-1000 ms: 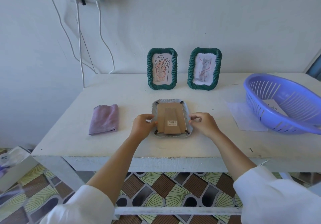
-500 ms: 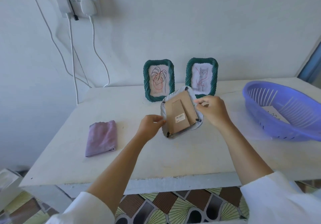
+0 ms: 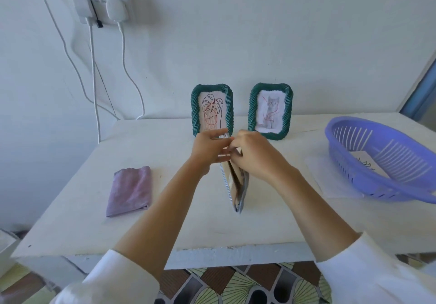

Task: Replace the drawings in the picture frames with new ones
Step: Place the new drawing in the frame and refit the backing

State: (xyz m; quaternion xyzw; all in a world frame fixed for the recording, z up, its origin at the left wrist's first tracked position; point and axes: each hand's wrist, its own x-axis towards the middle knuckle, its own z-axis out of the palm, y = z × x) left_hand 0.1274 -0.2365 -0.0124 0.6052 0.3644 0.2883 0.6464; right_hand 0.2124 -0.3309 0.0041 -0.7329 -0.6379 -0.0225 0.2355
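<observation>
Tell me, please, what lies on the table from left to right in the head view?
Purple cloth → leaf-drawing frame → cat-drawing frame → paper sheet → purple basket.

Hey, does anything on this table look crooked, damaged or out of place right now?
Nothing looks damaged or spilled. The grey frame stands on edge, held by both hands, while the two green frames stand upright.
</observation>
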